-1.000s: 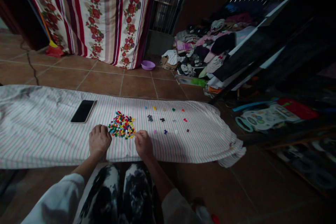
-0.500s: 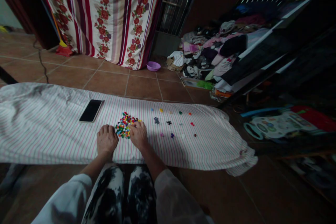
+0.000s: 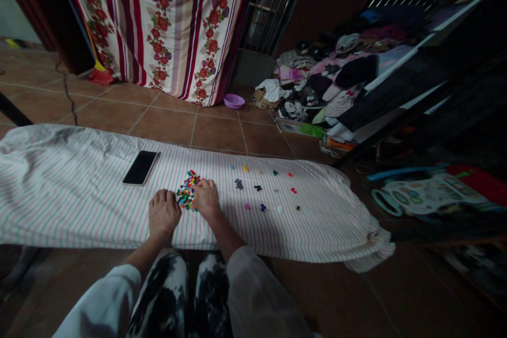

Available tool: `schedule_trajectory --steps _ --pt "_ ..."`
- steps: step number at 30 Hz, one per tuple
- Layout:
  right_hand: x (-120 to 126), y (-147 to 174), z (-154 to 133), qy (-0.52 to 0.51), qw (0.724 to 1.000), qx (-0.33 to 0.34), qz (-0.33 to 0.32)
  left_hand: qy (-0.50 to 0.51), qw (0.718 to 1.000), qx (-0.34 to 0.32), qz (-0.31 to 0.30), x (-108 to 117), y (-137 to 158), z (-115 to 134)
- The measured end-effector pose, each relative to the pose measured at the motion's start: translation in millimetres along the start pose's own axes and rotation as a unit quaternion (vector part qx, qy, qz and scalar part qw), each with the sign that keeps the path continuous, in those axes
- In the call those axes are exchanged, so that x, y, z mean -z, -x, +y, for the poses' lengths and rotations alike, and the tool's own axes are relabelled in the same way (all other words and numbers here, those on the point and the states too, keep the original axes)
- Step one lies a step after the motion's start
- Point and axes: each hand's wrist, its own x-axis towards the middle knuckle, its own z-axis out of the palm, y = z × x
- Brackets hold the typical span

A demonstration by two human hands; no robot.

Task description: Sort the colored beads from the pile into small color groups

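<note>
A heap of small multicoloured pieces (image 3: pixel 186 195), like beads, lies on the striped cloth (image 3: pixel 99 211) between my hands. My right hand (image 3: pixel 207 199) reaches over the heap's right side, fingers bent and drawn together among the pieces. Whatever its fingertips pinch is hidden. Beside the heap's left edge rests my left hand (image 3: pixel 163 212), palm down on the cloth, its fingers loosely bent with nothing visible in them. To the right lie small groups sorted by colour, among them a grey cluster (image 3: pixel 238 184), black pieces (image 3: pixel 257 188), purple pieces (image 3: pixel 262 207) and a yellow group (image 3: pixel 246 168).
A dark-screened phone (image 3: pixel 140 168) lies on the cloth left of the heap. Beyond the cloth are a purple basin (image 3: pixel 234 101), a red broom (image 3: pixel 101 75), a floral curtain (image 3: pixel 162 21) and a pile of clothes (image 3: pixel 325 74). My knees are below the near edge.
My right hand has shifted slightly left over the heap, covering more of its right side. My left hand stays beside it. The whole view has moved a little.
</note>
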Motion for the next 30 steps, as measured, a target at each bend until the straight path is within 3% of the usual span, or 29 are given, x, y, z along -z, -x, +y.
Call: schedule_trajectory --steps 8,13,30 --pt "-0.3 -2.9 -1.4 0.008 1.000 -0.006 -0.021 -0.005 1.000 -0.006 0.010 -2.8 0.5 -0.5" --pt "7.7 0.7 -3.6 -0.010 1.000 0.012 -0.012 -0.007 1.000 -0.006 0.012 -2.6 1.0 -0.6" --pt "14.0 28.8 -0.5 -0.011 0.999 -0.024 0.040 -0.020 1.000 -0.003 -0.001 1.9 1.7 0.5"
